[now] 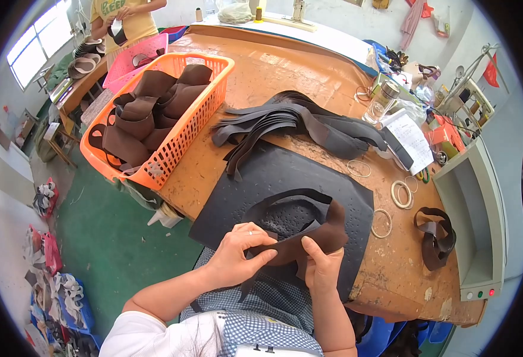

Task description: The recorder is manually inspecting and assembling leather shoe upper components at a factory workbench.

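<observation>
My left hand [237,253] and my right hand [322,265] both grip a dark brown leather-like strip [331,231] over the near part of a black mat [285,172]. My left fingers and thumb pinch it on one side. The right thumb presses on its brown face, with the fingers behind. Beyond my hands the strip curves round in a loop, and a narrow end hangs below my left hand. A bundle of similar dark strips [300,119] lies across the mat's far edge. An orange basket [218,89] at the far left holds several brown curled pieces [139,113].
Right of the mat lie tape rolls [401,194], a dark looped strip [437,241] and a grey boxy machine [492,226] with buttons. A glass jar [383,98] and papers [409,140] stand farther back. Another person [127,24] holds something at the far left, beside a pink basket [118,68].
</observation>
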Available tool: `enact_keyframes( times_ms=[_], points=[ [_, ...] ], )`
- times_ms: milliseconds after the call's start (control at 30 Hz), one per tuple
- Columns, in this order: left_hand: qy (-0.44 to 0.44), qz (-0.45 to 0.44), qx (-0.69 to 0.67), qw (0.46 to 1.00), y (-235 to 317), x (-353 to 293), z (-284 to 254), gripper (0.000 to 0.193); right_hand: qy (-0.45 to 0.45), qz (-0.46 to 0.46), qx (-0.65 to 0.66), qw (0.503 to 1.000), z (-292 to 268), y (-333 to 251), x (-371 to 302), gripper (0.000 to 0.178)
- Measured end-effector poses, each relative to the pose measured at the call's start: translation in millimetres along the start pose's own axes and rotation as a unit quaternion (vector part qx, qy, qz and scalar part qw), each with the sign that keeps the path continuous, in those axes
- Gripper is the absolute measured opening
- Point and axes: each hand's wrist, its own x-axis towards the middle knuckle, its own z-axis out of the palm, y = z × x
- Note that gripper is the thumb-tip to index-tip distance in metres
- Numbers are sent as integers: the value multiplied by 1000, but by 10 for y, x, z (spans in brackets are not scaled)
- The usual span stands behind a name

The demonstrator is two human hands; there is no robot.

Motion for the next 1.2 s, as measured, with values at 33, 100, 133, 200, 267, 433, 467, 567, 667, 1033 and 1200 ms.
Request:
enact_keyframes(
  times_ms=[33,100,133,200,267,433,467,567,667,1033,1200],
  points=[
    [-1,0,0,1000,-2,-3,-7,17,-2,0,0,1000,-5,0,-3,27],
    [-6,3,11,1000,-14,-7,-28,17,0,-11,-8,1000,36,6,-14,26],
    [-8,5,11,1000,-17,-14,-44,17,0,-22,-16,1000,55,12,-19,25],
    [-15,23,48,998,-5,-34,-77,17,-4,-25,-79,997,0,87,-40,25],
    [-9,13,63,998,122,-21,-40,18,-5,-33,-173,984,74,132,-126,23],
    [-37,-57,12,998,73,-26,-6,19,-14,-21,-109,994,167,144,-166,18],
    [-48,-58,13,997,70,-35,-27,20,-13,8,-48,999,131,137,-132,17],
    [-55,-47,13,997,70,-57,-20,21,-3,17,-47,999,-9,146,-106,14],
    [-52,-38,10,998,89,-49,-17,20,4,18,-47,999,-27,94,-95,12],
    [-55,-46,-4,997,71,-56,-29,20,-8,19,-28,999,43,43,-111,13],
    [-65,-34,16,997,66,-63,-28,19,-14,27,-52,998,93,73,-131,17]
  ],
)
